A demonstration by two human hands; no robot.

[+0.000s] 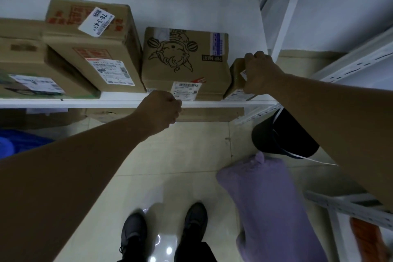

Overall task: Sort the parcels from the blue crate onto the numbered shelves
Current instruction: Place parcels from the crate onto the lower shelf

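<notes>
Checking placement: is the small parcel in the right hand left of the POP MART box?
No, the right hand grips the small parcel on the shelf, right of the POP MART box.

Parcel storeroom: labelled cartons (93, 53) on white shelving (127, 103).

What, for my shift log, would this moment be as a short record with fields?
right hand: grips the small brown parcel from above
parcel position: tilted on the white shelf, just right of the Pop Mart box
left hand: fingers curled at the shelf's front edge, below the Pop Mart box's label; whether it holds anything is unclear
other boxes: stacked on the shelf, left of the Pop Mart box
floor: purple bag and black bin under the right arm
</notes>
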